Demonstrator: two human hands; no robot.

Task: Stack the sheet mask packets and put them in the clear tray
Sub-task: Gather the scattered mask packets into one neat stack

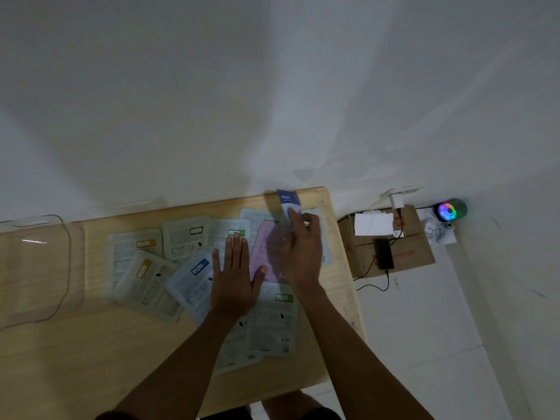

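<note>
The packets (194, 268) lie scattered and overlapping across the tabletop (91, 353), none stacked yet. The tray (65, 268) sits at the left end, apart from them and seemingly empty, though its clear walls make that hard to judge.

The left hand (233, 280) lies flat, fingers spread, palm down on the packets at the middle of the spread, gripping nothing. The right hand (300, 247) is closed on a blue packet (288, 203), raised at the far edge above a pink packet (266, 256); blur hides exactly how the fingers sit on it.

These packets look thin, light and flexible, with glossy faces that will likely slide on each other. A flat one is probably hard to pinch from above, so sliding it to an edge or lifting a corner should work better. Once gathered, the stack is best held at both long edges and squared against the tabletop, since a loose pile may fan out on the way to the tray.
</note>
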